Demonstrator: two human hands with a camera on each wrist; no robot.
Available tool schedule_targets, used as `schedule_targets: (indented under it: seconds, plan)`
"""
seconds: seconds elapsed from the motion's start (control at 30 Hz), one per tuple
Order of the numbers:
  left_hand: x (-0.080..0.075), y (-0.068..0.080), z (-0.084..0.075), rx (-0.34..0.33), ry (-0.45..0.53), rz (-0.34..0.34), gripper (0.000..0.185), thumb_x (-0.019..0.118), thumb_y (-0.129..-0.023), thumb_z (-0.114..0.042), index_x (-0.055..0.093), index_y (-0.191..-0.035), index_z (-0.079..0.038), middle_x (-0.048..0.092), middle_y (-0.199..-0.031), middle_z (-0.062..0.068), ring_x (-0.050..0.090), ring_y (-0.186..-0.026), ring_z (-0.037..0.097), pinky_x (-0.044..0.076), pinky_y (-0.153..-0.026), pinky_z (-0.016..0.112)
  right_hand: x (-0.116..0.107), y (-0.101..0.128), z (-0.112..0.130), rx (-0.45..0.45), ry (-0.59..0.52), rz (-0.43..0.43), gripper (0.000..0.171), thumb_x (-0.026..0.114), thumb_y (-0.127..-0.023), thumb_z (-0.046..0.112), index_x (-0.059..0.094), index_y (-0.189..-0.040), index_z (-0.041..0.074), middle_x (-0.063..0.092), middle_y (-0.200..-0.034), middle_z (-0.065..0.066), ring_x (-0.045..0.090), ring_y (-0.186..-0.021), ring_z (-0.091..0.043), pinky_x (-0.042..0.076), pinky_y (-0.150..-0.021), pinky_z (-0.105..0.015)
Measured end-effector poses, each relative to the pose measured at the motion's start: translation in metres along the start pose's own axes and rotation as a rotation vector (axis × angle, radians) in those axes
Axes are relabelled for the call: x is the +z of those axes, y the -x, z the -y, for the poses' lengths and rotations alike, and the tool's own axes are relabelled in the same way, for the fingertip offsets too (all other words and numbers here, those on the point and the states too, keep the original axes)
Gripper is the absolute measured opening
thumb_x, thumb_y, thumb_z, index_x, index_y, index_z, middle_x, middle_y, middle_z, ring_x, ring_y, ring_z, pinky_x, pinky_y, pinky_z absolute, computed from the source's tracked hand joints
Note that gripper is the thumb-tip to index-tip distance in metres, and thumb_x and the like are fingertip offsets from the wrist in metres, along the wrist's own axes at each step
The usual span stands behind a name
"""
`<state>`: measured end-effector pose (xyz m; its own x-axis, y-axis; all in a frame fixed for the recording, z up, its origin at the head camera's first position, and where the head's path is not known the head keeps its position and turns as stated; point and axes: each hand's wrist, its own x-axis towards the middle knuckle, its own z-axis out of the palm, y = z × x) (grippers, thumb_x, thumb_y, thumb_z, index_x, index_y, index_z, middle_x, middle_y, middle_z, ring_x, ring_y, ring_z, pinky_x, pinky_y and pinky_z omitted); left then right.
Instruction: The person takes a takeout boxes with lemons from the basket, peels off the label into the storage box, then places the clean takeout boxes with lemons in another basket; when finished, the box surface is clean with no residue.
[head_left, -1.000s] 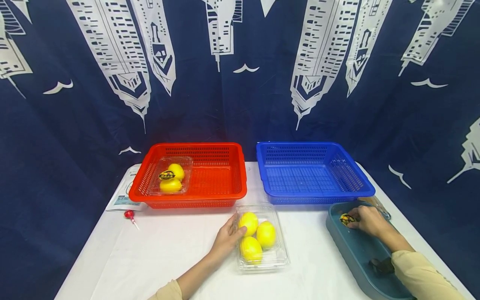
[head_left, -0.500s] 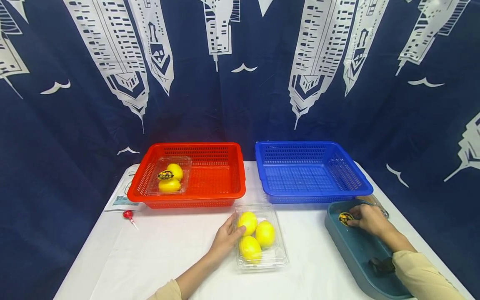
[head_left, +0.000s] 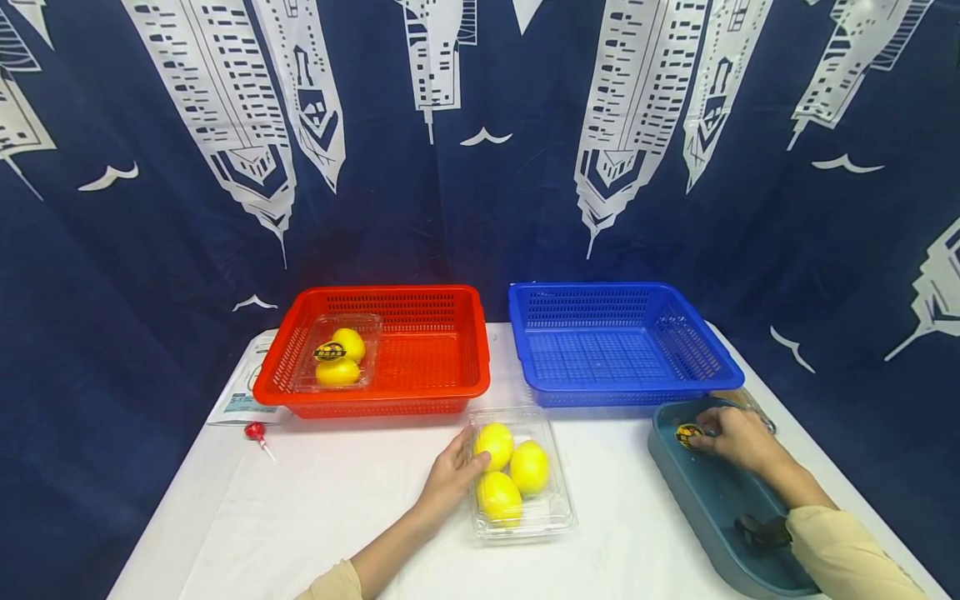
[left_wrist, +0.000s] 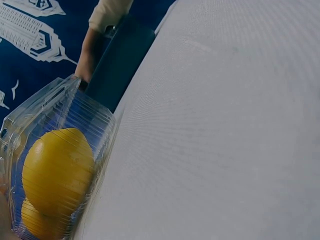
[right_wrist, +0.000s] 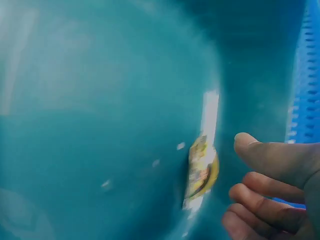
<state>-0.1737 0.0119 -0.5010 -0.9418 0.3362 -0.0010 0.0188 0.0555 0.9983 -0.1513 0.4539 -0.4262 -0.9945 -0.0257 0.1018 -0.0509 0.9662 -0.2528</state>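
The left hand rests with relaxed fingers against the left side of a clear plastic clamshell box holding three yellow lemons; the box lies on the white table, its long axis running away from the person. The right hand reaches into a teal plastic tray, loosely curled fingertips beside a round yellow-and-black sticker, seemingly touching it, though the blurred wrist view leaves the grip unclear.
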Motion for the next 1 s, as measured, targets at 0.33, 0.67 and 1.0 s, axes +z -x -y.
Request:
schedule_targets:
  seconds: [0.33,0.67,1.0]
  plan:
    - [0.0,-0.001,0.0,0.012,0.01,0.007,0.075,0.061,-0.094,-0.026,0.025,-0.149,0.009,0.024,-0.158,0.023,0.023,-0.146,0.039,0.022,-0.119,0.047,-0.018,0.009,0.035,-0.003,-0.048,-0.025,0.046,0.078,-0.08,0.03,0.069,-0.102,-0.009,0.073,-0.089,-0.021,0.069,-0.08,-0.036,0.055,-0.065,-0.048]
    - [0.0,-0.001,0.001,0.01,0.008,0.004,0.075,0.061,-0.094,-0.026,0.025,-0.149,0.009,0.025,-0.158,0.024,0.024,-0.146,0.039,0.023,-0.119,0.048,-0.031,0.018,0.084,0.014,-0.169,0.055,0.053,0.074,-0.084,0.038,0.067,-0.115,-0.005,0.072,-0.1,-0.016,0.066,-0.089,-0.027,0.056,-0.069,-0.039]
    - [0.001,-0.001,0.001,0.013,0.005,0.005,0.075,0.06,-0.094,-0.025,0.024,-0.15,0.009,0.024,-0.158,0.024,0.023,-0.146,0.039,0.023,-0.119,0.047,-0.027,0.026,0.123,-0.054,-0.276,0.052,0.042,0.076,-0.082,0.035,0.07,-0.11,0.004,0.072,-0.096,-0.002,0.063,-0.081,-0.008,0.053,-0.066,-0.019]
